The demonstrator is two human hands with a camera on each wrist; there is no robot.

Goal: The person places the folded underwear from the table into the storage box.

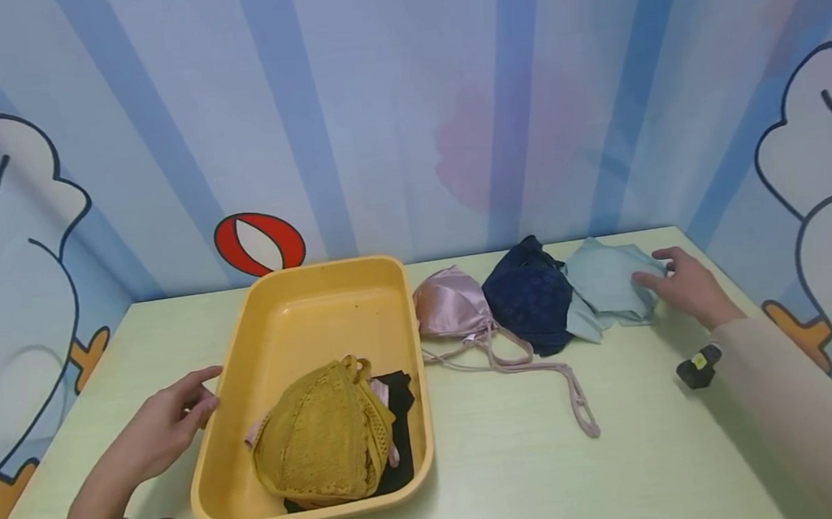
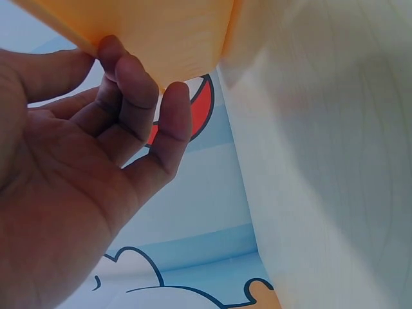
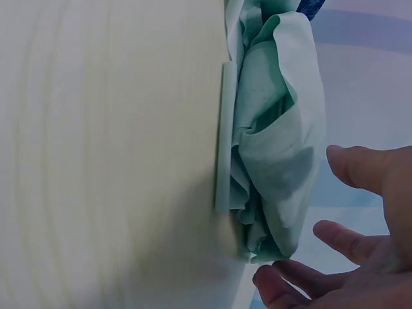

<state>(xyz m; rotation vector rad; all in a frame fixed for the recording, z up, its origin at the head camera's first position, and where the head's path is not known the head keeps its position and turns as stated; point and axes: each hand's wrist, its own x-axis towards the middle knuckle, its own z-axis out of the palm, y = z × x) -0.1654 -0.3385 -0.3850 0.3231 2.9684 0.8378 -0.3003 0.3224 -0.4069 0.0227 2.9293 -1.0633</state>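
Note:
My left hand (image 1: 161, 426) is at the left side of a yellow plastic tray (image 1: 208, 471), its fingertips against the outer wall near the rim. The left wrist view shows these fingers loosely bent below the tray wall (image 2: 174, 38). My right hand (image 1: 689, 287) is beside the right end of a pale green fabric garment (image 1: 611, 277), thumb and fingers spread. In the right wrist view the garment (image 3: 277, 154) lies crumpled on the table, with nothing gripped between the fingers; whether a fingertip touches its lower edge I cannot tell.
A navy bra (image 1: 529, 299) and a pink satin bra (image 1: 452, 301) with trailing straps lie left of the green garment. Inside the tray, a mustard bra (image 1: 313, 439) rests over black fabric (image 1: 402, 423). A striped cartoon backdrop (image 1: 404, 114) stands behind the table (image 1: 520, 463).

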